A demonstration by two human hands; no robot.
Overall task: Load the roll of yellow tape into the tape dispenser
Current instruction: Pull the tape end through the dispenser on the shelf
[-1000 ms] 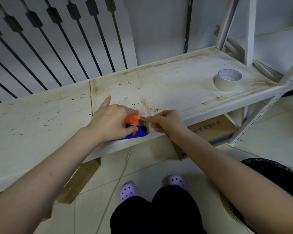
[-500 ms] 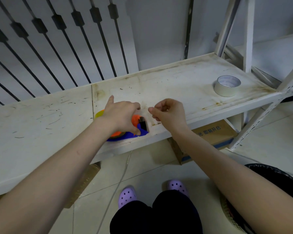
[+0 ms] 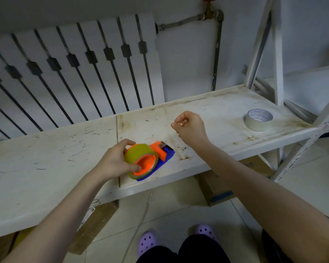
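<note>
Stained white shelf (image 3: 207, 111): left hand (image 3: 114, 162) fingers around yellow tape (image 3: 139, 154), right hand (image 3: 190, 126) fisted, labels illegible

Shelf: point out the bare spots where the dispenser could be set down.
Shelf is bare left of the left hand, and between the right hand and the white tape roll. It is crowded around the dispenser and yellow roll.

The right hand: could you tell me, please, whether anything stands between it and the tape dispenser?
Nothing visible does. The right hand is raised above bare shelf, fingers curled, just beyond the dispenser. The left hand grips the yellow tape roll from the far side.
</note>
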